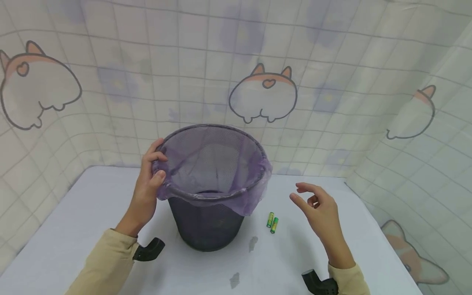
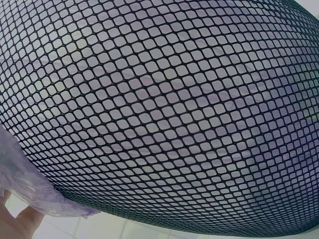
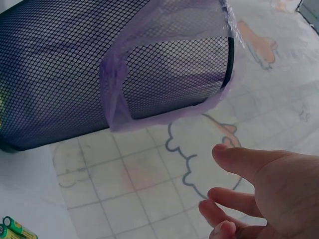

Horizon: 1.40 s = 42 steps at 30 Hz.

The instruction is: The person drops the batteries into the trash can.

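Observation:
A black mesh waste bin (image 1: pixel 210 227) stands on the white table, its mouth tipped a little toward me. A purple plastic bag (image 1: pixel 256 194) lines it and is folded outward over the rim. On the left side of that rim my left hand (image 1: pixel 145 190) grips the bin and the bag's edge together. To the right of the bin, in the air, is my right hand (image 1: pixel 321 211), thumb and forefinger apart with nothing between them. Two small green batteries (image 1: pixel 272 223) lie side by side on the table between the bin and this hand.
Behind and beside the table (image 1: pixel 85 196) hangs a checked curtain (image 1: pixel 191 90) with cartoon dog prints. Two grey patches (image 1: pixel 234 280) mark the tabletop near the bin. Each wrist carries a black camera mount (image 1: pixel 149 250) by a tan sleeve (image 1: pixel 105 266).

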### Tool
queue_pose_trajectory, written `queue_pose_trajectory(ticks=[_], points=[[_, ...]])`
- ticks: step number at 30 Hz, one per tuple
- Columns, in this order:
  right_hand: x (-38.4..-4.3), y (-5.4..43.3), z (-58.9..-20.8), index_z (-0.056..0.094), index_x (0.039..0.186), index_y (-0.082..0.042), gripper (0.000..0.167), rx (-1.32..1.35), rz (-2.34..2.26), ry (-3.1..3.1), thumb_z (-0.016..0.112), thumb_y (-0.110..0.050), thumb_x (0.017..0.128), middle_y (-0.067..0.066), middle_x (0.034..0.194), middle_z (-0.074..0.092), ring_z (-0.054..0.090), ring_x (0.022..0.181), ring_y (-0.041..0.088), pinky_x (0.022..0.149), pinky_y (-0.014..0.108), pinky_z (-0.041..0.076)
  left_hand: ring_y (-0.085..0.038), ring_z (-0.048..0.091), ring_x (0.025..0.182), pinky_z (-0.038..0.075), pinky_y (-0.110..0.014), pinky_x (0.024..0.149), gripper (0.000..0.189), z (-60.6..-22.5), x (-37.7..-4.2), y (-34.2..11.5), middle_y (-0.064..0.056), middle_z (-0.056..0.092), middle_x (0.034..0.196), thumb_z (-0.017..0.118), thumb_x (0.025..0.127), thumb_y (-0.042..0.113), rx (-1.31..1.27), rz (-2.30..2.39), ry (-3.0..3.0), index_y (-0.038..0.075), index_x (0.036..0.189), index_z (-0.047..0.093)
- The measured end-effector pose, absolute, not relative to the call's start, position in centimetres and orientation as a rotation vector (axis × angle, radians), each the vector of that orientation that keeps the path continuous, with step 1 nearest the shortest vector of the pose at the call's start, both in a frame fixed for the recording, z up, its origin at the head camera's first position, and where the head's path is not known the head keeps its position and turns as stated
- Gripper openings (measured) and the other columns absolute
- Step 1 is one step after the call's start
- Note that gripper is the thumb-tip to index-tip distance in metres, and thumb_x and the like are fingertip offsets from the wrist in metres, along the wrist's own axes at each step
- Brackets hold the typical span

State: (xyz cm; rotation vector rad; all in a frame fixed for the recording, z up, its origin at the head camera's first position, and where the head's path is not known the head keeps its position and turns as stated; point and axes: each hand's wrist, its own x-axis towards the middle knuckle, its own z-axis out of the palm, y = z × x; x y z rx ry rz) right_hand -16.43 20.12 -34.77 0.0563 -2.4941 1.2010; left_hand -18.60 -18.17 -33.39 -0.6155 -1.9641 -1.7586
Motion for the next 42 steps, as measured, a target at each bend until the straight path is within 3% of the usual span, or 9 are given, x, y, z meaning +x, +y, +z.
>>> queue_pose_trajectory(ticks=[10, 26, 42], points=[[-15.9, 21.0, -36.8, 0.067, 0.116, -0.018, 0.036, -0.048, 1.226, -2.607, 0.072, -0.035, 0.085, 0.004, 0.107, 0.067, 0.043, 0.068, 0.007, 0.056, 0.024, 0.036, -0.022, 0.014, 0.148, 0.006, -0.058, 0.115, 0.033, -33.4, -18.8, -18.1, 0.003, 0.021, 0.159, 0.041, 0.094, 0.024, -0.62, -1.72, -1.971, 0.0, 0.116, 0.037], [-16.2, 21.5, -39.2, 0.065, 0.117, -0.015, 0.041, -0.096, 1.244, -2.676, 0.077, -0.031, 0.081, 0.006, 0.108, 0.067, 0.04, 0.067, 0.007, 0.051, 0.022, 0.034, -0.023, 0.015, 0.148, 0.007, -0.055, 0.114, 0.035, -33.5, -18.8, -18.1, 0.004, 0.021, 0.159, 0.041, 0.095, 0.025, -0.619, -1.722, -1.975, -0.001, 0.117, 0.037], [-16.7, 21.8, -42.4, 0.063, 0.123, -0.012, 0.05, -0.157, 1.277, -2.809, 0.08, -0.024, 0.077, 0.013, 0.116, 0.064, 0.04, 0.069, 0.011, 0.055, 0.022, 0.036, -0.025, 0.015, 0.147, 0.007, -0.056, 0.113, 0.034, -33.5, -18.8, -18.1, 0.003, 0.02, 0.159, 0.04, 0.095, 0.026, -0.623, -1.748, -1.965, 0.0, 0.118, 0.037]])
